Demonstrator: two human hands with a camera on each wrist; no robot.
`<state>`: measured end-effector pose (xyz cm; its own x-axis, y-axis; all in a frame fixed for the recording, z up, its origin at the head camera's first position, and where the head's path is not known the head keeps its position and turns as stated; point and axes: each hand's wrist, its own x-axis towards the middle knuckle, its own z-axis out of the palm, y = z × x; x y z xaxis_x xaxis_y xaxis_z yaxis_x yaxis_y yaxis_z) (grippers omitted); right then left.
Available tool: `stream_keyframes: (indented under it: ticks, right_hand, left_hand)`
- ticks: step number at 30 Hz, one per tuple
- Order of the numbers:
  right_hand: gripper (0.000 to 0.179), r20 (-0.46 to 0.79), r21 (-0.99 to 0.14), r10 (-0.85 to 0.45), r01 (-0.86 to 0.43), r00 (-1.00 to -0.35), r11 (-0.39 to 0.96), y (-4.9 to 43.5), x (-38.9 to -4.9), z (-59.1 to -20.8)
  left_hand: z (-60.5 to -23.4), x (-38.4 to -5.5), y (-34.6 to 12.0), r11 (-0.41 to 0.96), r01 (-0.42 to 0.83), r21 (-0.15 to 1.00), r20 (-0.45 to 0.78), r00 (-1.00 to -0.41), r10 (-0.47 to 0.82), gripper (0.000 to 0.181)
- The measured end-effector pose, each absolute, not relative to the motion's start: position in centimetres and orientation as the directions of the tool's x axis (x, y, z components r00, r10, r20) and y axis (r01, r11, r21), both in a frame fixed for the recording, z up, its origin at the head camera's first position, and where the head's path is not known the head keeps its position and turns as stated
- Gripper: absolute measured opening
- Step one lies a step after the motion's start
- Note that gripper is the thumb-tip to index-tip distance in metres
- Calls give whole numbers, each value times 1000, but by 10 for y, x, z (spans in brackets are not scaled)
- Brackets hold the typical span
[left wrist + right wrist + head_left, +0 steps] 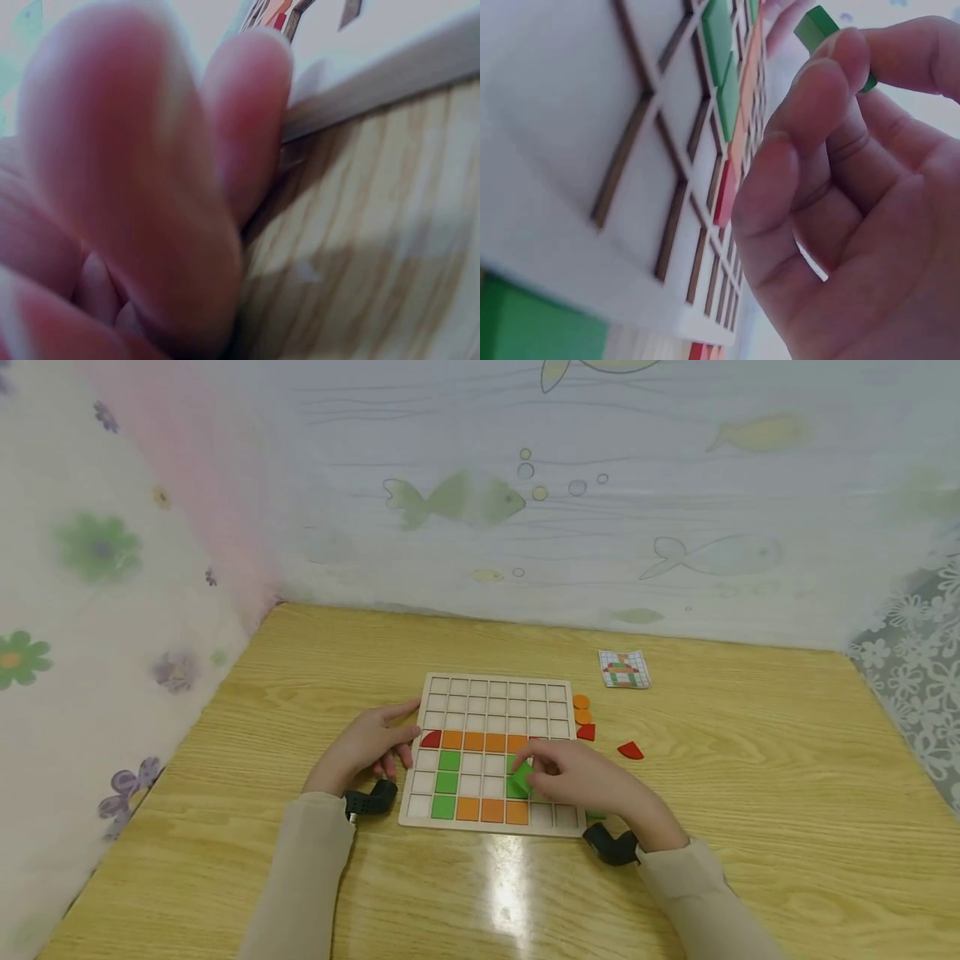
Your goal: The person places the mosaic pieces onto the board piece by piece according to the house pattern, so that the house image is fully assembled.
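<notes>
A wooden grid board (pixel 498 677) lies on the table, its cells partly filled with orange square tiles (pixel 492 811), green square tiles (pixel 446 782) and a dark red quarter-round tile (pixel 431 740). Between thumb and fingertips, my right hand (pixel 581 774) pinches a loose green square tile (pixel 816 28), held tilted over the right part of the board. That hand hides some cells beneath it. My left hand (pixel 367 745) rests at the board's left edge, fingers loosely bent and holding nothing; close up in the left wrist view, its fingertips (pixel 251 82) are beside the board's side.
Right of the board lie orange round tiles (pixel 582 702), a red tile (pixel 587 732) and another red quarter-round tile (pixel 631 751). A small pattern card (pixel 625 669) is farther back. A green tile (pixel 540 322) lies by the board's near right corner. Printed cloth (pixel 450 568) hangs behind the table.
</notes>
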<state>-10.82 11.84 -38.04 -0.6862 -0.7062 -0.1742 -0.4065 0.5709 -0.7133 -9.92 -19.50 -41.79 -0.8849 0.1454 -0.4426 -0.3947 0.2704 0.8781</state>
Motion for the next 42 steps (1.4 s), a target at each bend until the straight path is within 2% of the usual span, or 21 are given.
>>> stream_keyframes:
  ticks: [10,17,28,42]
  right_hand:
    - [21,-187,-710,-676,-377,-713,595,105,-117,-383]
    - [24,-213,-737,-683,-344,-699,582,98,-125,-385]
    - [24,-217,-691,-657,-362,-722,625,87,-132,-387]
    - [27,-184,-768,-631,-291,-753,571,79,-151,-387]
  left_hand:
    - [-419,-101,-194,272,-413,869,-460,-877,137,47]
    - [-417,-100,-192,298,-405,864,-456,-882,123,46]
    - [-418,-100,-194,291,-397,871,-446,-886,128,49]
    - [-418,-101,-194,285,-406,869,-454,-882,129,48]
